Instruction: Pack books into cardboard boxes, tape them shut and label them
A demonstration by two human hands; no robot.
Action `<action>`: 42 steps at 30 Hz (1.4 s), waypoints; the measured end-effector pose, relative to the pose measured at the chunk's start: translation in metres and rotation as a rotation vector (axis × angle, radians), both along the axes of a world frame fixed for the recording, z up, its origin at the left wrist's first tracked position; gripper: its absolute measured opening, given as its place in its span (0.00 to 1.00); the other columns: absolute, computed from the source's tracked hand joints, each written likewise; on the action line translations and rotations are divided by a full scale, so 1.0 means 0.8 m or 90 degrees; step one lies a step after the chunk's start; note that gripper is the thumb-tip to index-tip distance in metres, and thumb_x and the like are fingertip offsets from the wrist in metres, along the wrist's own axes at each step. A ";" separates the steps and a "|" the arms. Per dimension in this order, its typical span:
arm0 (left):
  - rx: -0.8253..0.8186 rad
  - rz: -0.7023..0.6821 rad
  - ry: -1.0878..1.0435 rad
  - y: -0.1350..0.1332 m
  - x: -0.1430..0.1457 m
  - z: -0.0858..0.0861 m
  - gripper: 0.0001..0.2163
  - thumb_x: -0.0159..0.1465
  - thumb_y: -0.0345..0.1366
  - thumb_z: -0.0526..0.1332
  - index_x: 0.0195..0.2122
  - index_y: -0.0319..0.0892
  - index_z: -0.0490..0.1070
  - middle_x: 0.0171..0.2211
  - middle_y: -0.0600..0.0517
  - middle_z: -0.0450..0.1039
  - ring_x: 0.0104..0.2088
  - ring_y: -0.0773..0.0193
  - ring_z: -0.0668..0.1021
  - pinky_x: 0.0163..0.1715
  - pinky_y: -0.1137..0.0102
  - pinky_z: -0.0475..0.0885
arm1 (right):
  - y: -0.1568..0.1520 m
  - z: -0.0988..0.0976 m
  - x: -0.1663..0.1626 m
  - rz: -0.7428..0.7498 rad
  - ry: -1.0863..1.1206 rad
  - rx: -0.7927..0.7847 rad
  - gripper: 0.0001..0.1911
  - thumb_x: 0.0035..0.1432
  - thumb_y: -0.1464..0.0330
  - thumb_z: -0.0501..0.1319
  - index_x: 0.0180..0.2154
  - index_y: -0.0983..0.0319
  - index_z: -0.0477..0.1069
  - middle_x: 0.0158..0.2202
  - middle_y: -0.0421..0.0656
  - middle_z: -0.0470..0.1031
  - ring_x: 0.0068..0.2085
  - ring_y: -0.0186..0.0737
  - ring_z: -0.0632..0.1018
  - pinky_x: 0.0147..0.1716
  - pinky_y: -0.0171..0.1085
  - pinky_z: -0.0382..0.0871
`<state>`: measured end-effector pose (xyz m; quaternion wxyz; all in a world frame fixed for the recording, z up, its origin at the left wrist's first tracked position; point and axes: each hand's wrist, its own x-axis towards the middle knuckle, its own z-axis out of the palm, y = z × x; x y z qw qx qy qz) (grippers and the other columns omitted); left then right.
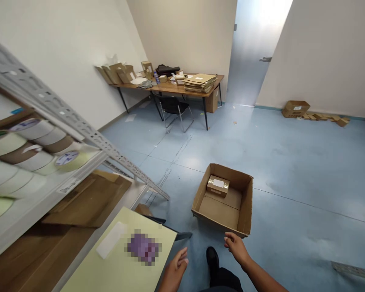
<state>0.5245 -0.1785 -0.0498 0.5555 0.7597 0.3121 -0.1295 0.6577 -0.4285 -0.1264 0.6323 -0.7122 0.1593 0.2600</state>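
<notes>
My left hand (174, 269) hangs over the floor just right of a pale yellow tabletop (109, 259). Its fingers are loosely bent, thumb apart, with nothing in them. My right hand (235, 246) is by the near edge of an open cardboard box (245, 207) on the floor. Its fingers are half curled and apart, holding nothing; contact with the rim cannot be made out. Inside the open box, towards its far left corner, lies a small taped carton (218, 192) with a white label.
Left stands a metal shelf (88, 125) with rolls of tape (69, 159) and flat cardboard (88, 198). A desk (170, 87) bearing stacked cardboard and a black chair (174, 107) are at the back. A carton (295, 108) sits by the right wall. My shoe (212, 259) is near the box.
</notes>
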 end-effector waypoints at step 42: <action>0.393 0.354 0.528 0.162 -0.700 -0.110 0.56 0.48 0.44 0.77 0.73 0.43 0.47 0.73 0.31 0.40 0.71 0.25 0.48 0.55 0.37 0.69 | 0.439 -0.050 -0.528 0.983 -0.674 -0.708 0.53 0.58 0.38 0.55 0.72 0.63 0.46 0.71 0.73 0.46 0.68 0.82 0.54 0.44 0.75 0.66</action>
